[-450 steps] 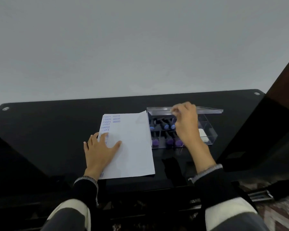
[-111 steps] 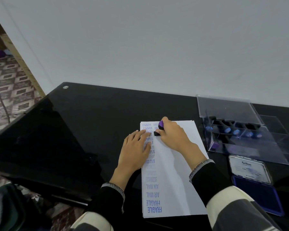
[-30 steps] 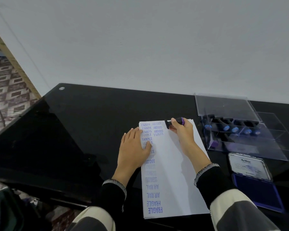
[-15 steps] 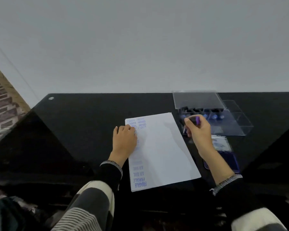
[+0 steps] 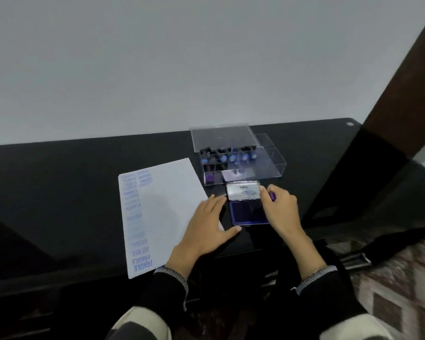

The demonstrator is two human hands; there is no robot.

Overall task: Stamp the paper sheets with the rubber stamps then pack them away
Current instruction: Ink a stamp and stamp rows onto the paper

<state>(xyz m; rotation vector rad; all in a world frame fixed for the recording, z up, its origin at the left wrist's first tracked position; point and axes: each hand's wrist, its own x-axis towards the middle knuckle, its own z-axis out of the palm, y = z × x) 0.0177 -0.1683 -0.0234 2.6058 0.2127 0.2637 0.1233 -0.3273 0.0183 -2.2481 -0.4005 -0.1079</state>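
Observation:
A white paper sheet lies on the black table, with blue stamp marks down its left side. My left hand rests flat on the sheet's right edge, fingers spread toward the ink pad. The open ink pad shows its purple pad, its silver lid folded back. My right hand is at the pad's right edge, closed on a purple-handled rubber stamp. Behind stands a clear plastic stamp case, lid up, with several stamps in it.
The black glass table runs back to a grey wall. A dark brown post rises at the right. Patterned floor shows beyond the table's right front corner.
My right hand carried the stamp from the paper's top past the case to the ink pad. My left hand slid from the sheet's left side to its right edge. The camera turned right.

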